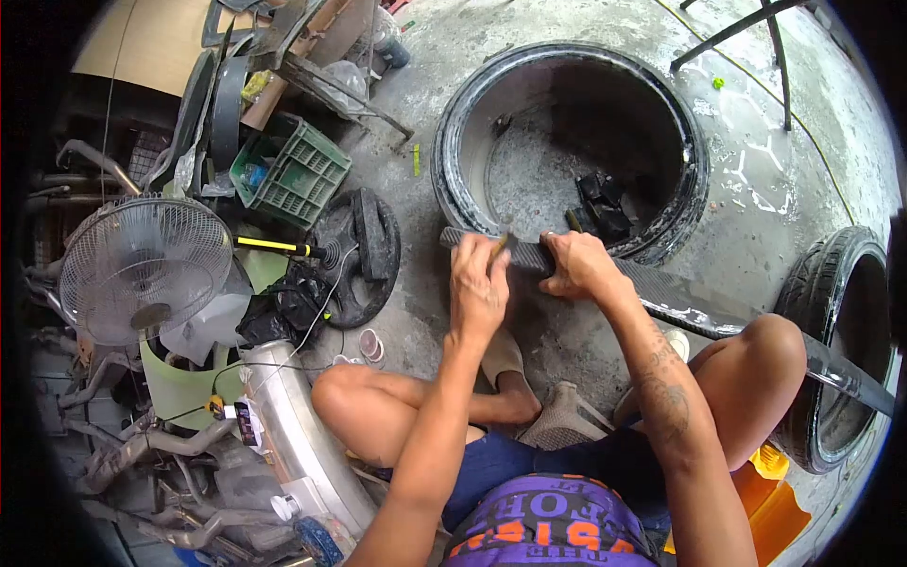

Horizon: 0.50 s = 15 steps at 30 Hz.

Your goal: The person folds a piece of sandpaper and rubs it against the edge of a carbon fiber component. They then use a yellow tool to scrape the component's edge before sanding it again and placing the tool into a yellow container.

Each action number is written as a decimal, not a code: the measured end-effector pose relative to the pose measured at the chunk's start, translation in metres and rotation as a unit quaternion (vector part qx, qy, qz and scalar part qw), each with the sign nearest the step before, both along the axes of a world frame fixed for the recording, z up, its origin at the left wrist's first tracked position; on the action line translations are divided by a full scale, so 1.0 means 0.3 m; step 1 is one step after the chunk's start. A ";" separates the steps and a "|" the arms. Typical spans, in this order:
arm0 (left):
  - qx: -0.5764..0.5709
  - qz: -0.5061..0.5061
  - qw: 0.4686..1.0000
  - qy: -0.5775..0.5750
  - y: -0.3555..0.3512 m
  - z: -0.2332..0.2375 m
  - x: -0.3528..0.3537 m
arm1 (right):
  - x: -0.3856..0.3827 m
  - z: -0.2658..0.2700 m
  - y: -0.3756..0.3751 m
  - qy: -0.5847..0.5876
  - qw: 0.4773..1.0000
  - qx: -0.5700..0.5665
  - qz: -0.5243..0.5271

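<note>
A long dark strip with a woven-looking surface [661, 288] runs from the middle of the view to the right, over the near rim of a large round tub [449, 123]. Near the strip's left end, my left hand [480, 274] is closed around a small dark tool with a yellowish part [505, 248], its tip at the strip. Just to the right, my right hand [578, 265] grips the strip, thumb and fingers on either side of it. Black pieces [605, 203] lie inside the tub.
At left stand a fan [145, 269], a green crate [300, 175], a black round base [383, 255] and a metal cylinder [302, 425] beside piled pipes. A tire [836, 425] stands at right. Metal legs [779, 66] rise at the upper right.
</note>
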<state>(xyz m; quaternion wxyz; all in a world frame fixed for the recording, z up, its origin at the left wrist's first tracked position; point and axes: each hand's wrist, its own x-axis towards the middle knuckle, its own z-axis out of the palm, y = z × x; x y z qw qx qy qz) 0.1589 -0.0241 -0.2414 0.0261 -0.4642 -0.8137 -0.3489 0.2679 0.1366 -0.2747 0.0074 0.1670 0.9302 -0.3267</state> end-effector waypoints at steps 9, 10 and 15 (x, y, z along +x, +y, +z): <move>0.031 0.004 0.999 -0.008 0.008 -0.002 -0.016 | -0.006 0.021 0.002 -0.029 1.000 -0.002 0.005; 0.032 0.006 0.999 -0.009 -0.003 -0.003 -0.004 | -0.001 0.014 -0.009 -0.030 1.000 -0.001 0.007; 0.035 0.011 0.999 -0.030 -0.012 -0.009 0.029 | 0.006 -0.002 0.006 0.017 1.000 0.005 -0.007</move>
